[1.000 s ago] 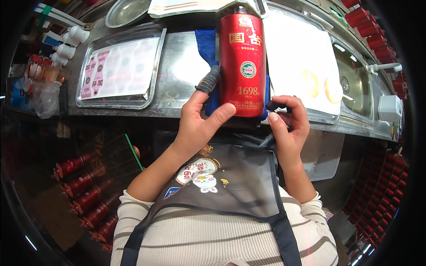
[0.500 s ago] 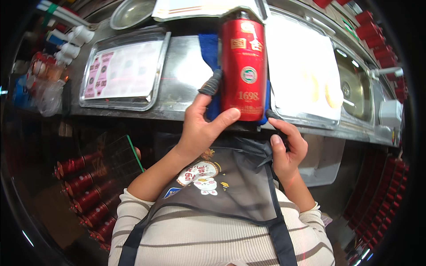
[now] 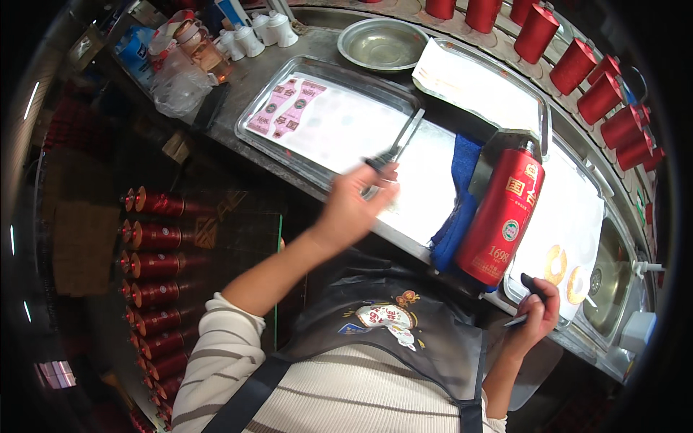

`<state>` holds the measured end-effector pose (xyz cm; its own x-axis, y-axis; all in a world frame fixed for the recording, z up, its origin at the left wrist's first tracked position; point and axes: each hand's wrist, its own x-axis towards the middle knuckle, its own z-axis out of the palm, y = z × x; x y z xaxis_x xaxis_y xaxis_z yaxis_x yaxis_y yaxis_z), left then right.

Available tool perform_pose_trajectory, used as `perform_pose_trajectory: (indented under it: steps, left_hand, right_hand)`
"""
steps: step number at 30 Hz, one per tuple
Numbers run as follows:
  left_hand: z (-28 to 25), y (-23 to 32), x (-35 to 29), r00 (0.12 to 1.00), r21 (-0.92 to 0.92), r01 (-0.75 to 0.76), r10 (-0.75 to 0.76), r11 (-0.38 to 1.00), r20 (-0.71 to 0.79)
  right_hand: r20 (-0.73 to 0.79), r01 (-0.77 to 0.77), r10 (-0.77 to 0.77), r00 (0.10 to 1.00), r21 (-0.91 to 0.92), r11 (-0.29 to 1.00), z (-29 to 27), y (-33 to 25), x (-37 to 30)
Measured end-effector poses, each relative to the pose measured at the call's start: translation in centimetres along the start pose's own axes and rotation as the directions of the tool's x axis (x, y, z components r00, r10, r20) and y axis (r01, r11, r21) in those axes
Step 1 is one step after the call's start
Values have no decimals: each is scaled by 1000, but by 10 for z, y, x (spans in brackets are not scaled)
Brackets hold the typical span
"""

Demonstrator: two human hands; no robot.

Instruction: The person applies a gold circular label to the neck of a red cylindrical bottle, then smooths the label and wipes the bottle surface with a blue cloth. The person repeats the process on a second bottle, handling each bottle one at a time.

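Observation:
My left hand (image 3: 355, 209) is over the counter's front part, beside the near right corner of the label tray (image 3: 312, 156). Its thumb and index finger are apart, and a dark cover sits on a fingertip; motion blurs it a little. At the right, my right hand (image 3: 535, 317) is closed around a thin bluish-grey stick-like tool (image 3: 515, 321), most of it hidden in the fingers. Between the hands a red bottle (image 3: 503, 216) lies tilted on a blue cloth (image 3: 462, 198), its neck pointing away from me. Pink labels (image 3: 292, 108) rest at the tray's left end.
A round metal bowl (image 3: 382, 45) and a paper-covered tray (image 3: 480, 86) stand behind. Another tray with white sheets (image 3: 570, 216) lies right of the bottle, near a sink (image 3: 610, 267). Red bottles (image 3: 577, 65) line the far belt; more (image 3: 155, 263) stand at lower left.
My left hand has left the bottle and moved left toward the label tray. My right hand has drawn away from the bottle's base, and a thin tool now shows in it. The view has turned.

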<state>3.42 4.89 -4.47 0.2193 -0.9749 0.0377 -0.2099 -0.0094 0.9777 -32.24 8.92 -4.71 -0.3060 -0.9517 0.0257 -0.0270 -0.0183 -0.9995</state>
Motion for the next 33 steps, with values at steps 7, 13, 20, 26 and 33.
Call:
perform_pose_trajectory:
  steps: [7, 13, 20, 26, 33]
  left_hand:
    - [-70, -26, 81, 986, 83, 15, -1, 996, -169]
    - [-19, -6, 135, 989, 62, -122, 127, 991, -75]
    - [16, -3, 240, 991, 581, -74, 123, 810, -45]
    - [25, -17, 274, 999, 718, 40, -44, 695, -13]
    - [18, -22, 285, 999, 728, -29, 1, 685, 39]
  right_hand:
    - [44, -427, 439, 897, 338, 839, 8, -9, 31]
    - [228, -470, 411, 883, 426, 773, 9, -3, 46]
    - [170, -486, 460, 871, 423, 764, 13, -8, 53]
    - [166, -469, 441, 882, 397, 789, 14, -7, 59]
    - [209, -473, 424, 881, 395, 788, 13, -5, 67]
